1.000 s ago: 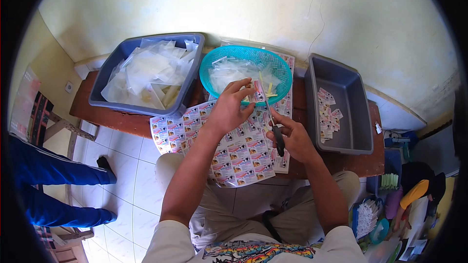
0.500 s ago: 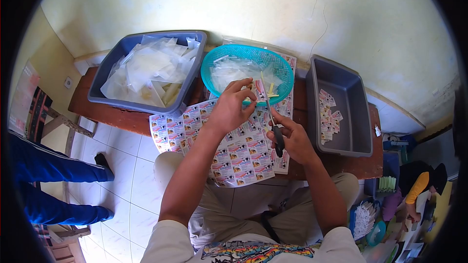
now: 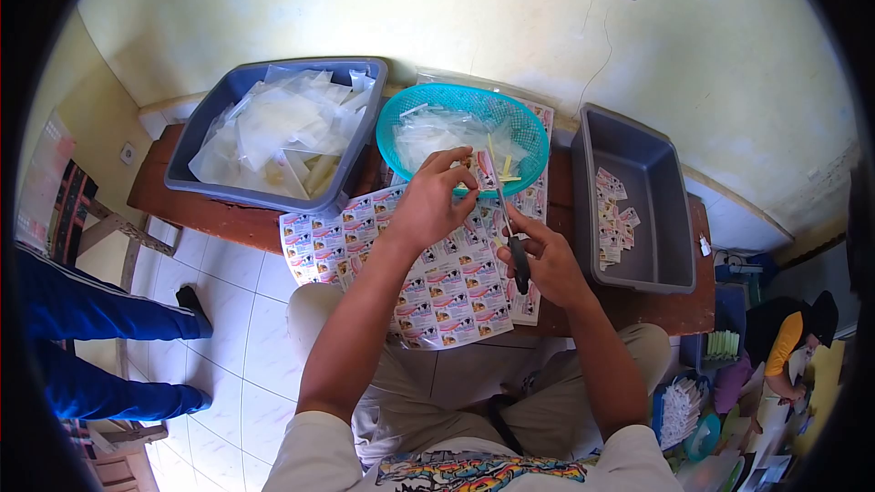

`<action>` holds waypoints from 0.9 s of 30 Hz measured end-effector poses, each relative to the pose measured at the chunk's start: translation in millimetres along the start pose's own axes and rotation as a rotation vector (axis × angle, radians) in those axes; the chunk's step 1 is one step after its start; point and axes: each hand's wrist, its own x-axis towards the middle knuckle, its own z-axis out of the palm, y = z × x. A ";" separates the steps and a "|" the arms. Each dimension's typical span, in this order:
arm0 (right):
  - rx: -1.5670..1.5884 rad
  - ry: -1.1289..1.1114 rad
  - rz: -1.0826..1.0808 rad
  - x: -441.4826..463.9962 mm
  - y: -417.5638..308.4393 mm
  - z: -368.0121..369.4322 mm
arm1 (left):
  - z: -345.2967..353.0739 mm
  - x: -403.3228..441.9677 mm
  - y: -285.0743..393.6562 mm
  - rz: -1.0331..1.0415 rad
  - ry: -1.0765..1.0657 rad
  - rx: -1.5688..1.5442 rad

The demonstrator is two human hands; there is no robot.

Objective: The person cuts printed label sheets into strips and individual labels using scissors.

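Observation:
Between the fingertips of my left hand point(image 3: 439, 199) is a small printed label point(image 3: 483, 164), held over the near rim of a turquoise basket point(image 3: 390, 141). My right hand point(image 3: 543, 260) is closed round the black handle of a pair of scissors point(image 3: 518, 255), whose blades point up along the label's right edge. Clear plastic pieces and thin yellowish strips lie in the basket. Below my hands, printed label sheets point(image 3: 451, 301) hang over the bench edge toward my lap. Cut labels point(image 3: 612, 219) lie in a grey tub to the right.
A large grey tub point(image 3: 182, 164) of clear plastic bags stands on the left of the brown bench point(image 3: 246, 230). The right grey tub point(image 3: 656, 246) stands beside the basket. A person in blue trousers point(image 3: 109, 310) is at the left; another person point(image 3: 779, 346) works at the lower right.
My hands, the label and the scissors stay almost where they were. The person at the lower right has moved a hand and head slightly.

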 end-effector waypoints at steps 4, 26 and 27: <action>0.023 -0.010 0.020 -0.8 -2.3 2.2 | 1.2 -0.3 -0.9 0.002 0.005 -0.003; -0.015 -0.023 0.009 -3.1 -5.0 -0.8 | -0.2 -3.3 -0.1 0.024 -0.002 -0.025; -0.001 -0.015 0.003 -2.5 -3.0 -0.9 | -0.3 -3.6 0.4 0.023 -0.004 -0.029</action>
